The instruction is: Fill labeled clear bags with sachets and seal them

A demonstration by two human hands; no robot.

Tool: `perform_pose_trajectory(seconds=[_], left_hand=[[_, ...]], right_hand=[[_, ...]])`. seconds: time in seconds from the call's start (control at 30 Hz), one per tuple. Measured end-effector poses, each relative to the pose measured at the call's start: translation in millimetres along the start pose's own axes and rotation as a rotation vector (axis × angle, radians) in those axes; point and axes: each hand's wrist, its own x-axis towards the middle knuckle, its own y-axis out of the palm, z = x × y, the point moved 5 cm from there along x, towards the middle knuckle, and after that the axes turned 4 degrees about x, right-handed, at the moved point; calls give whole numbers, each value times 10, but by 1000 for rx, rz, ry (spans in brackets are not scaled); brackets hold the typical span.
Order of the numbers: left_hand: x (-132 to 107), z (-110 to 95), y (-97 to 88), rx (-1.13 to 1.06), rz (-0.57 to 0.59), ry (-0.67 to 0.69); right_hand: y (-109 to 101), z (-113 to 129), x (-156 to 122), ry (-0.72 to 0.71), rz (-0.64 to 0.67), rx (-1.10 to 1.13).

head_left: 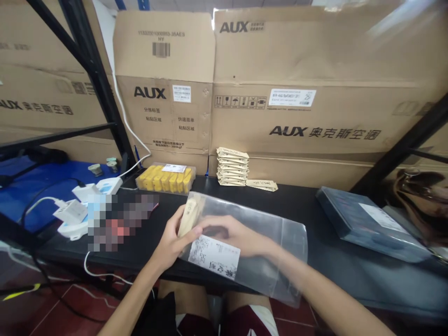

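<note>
Working at the near edge of a black tabletop [297, 198], the person is keeping both bare hands close together on a clear plastic bag [280, 266]. The left hand [170, 239] is clamping a slim cream paper packet [189, 215], tilted up near the bag's top corner; whether the packet is inside the film is hard to tell. The right hand [233, 232] is lying across the bag, its fingers [210, 224] reaching just beside the left thumb, apparently pinning the slippery film so that it is not sliding. A white printed label [214, 256] is showing on the bag, just below the hands.

Beyond them, a neat stack of matching cream packets [233, 166] is standing against brown AUX cartons [290, 112], with one more cream packet [262, 185] lying just beside it, seemingly kept within easy reach. A tray of yellow bars [165, 179] is sitting to the left, near white power adapters [72, 211] on a blue mat [42, 184]. A dark plastic-wrapped parcel [371, 224] is lying to the right, well apart from the hands. A pixelated patch [121, 221] is hiding whatever lies left of the hands.
</note>
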Motion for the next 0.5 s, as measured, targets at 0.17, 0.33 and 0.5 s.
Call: perform_pose_trajectory(seconds=[0.17, 0.33, 0.5], left_hand=[[30, 170, -195, -167, -347, -121], [4, 168, -328, -474, -689, -93], [2, 179, -254, -374, -499, -136]], right_hand=[[-867, -3, -213, -22, -521, -180], [-1659, 133, -366, -243, -1193, -601], [-1863, 270, 289, -227, -856, -1206]])
